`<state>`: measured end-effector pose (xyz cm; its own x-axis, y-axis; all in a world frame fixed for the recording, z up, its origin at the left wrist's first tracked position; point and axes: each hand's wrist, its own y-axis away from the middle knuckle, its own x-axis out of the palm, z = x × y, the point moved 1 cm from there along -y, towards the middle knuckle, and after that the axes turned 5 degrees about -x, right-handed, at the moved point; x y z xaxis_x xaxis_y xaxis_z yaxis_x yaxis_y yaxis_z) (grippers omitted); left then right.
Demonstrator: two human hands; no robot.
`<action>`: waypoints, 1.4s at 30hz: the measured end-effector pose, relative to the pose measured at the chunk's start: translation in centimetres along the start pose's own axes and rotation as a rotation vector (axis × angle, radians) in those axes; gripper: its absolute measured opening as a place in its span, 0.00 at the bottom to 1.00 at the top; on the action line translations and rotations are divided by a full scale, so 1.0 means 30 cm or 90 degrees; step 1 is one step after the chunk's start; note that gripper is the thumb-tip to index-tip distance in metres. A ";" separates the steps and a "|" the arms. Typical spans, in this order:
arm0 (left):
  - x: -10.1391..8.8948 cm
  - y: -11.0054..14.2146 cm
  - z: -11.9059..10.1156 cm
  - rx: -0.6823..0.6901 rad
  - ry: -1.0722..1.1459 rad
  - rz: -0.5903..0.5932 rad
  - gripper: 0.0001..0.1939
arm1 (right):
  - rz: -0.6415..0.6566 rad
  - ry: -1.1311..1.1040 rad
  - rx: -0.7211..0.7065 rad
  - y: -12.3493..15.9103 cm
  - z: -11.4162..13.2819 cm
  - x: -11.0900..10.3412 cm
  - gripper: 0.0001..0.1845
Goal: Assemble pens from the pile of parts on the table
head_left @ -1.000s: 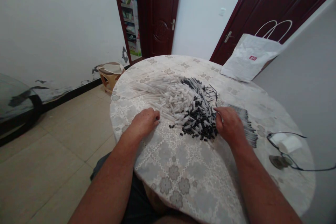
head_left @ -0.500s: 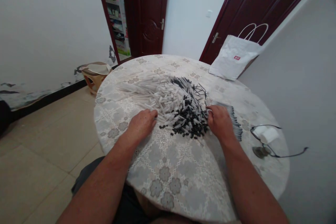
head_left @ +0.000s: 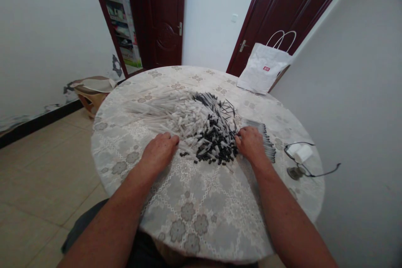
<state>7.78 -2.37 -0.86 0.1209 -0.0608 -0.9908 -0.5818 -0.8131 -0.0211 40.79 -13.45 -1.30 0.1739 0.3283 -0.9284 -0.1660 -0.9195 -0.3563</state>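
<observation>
A heap of pen parts lies mid-table: long whitish tubes (head_left: 150, 106), short white pieces (head_left: 190, 119), small black caps (head_left: 216, 140) and thin dark-tipped sticks (head_left: 228, 109). My left hand (head_left: 161, 149) rests at the near left side of the heap, fingers curled by the white tubes. At the right edge of the black caps is my right hand (head_left: 251, 144), its fingers closed together. What either hand's fingertips hold, if anything, is too small to make out. Beside and partly behind my right hand lies a row of slim grey pens (head_left: 265, 136).
The round table has a patterned cloth (head_left: 188, 201). Eyeglasses (head_left: 309, 173), a white object (head_left: 303, 153) and a small dark round item (head_left: 295, 172) lie at right. A white paper bag (head_left: 262, 69) stands at the back. A wooden stool (head_left: 94, 92) is left of the table.
The whole view has shifted, so the table and its things appear further left. My right fingers have come slightly nearer to me along the black caps. My left hand stays beside the white tubes.
</observation>
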 end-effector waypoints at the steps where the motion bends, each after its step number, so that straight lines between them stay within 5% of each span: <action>1: 0.000 0.002 -0.001 -0.001 -0.006 -0.005 0.12 | 0.003 0.006 0.001 0.000 0.006 0.002 0.11; 9: -0.001 0.018 0.002 0.017 0.006 -0.025 0.10 | 0.026 0.044 0.006 -0.006 0.035 0.019 0.11; 21: -0.041 0.045 0.024 0.060 0.047 -0.060 0.10 | -0.119 0.062 0.058 -0.009 0.015 -0.036 0.09; 29: -0.078 0.059 0.072 0.060 0.440 -0.094 0.11 | -0.306 -0.281 0.070 0.007 0.045 -0.097 0.10; 36: -0.118 0.051 0.066 -0.174 0.832 -0.153 0.12 | -0.236 -0.581 0.074 0.036 0.131 -0.126 0.12; 42: -0.109 0.041 0.078 -0.209 1.170 -0.182 0.18 | -0.223 -0.611 0.056 0.041 0.163 -0.111 0.15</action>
<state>4.80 -1.82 2.06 0.8955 -0.2007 0.3972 -0.2621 -0.9592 0.1064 35.26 -14.61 0.85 -0.6173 0.6450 -0.4505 -0.3319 -0.7326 -0.5943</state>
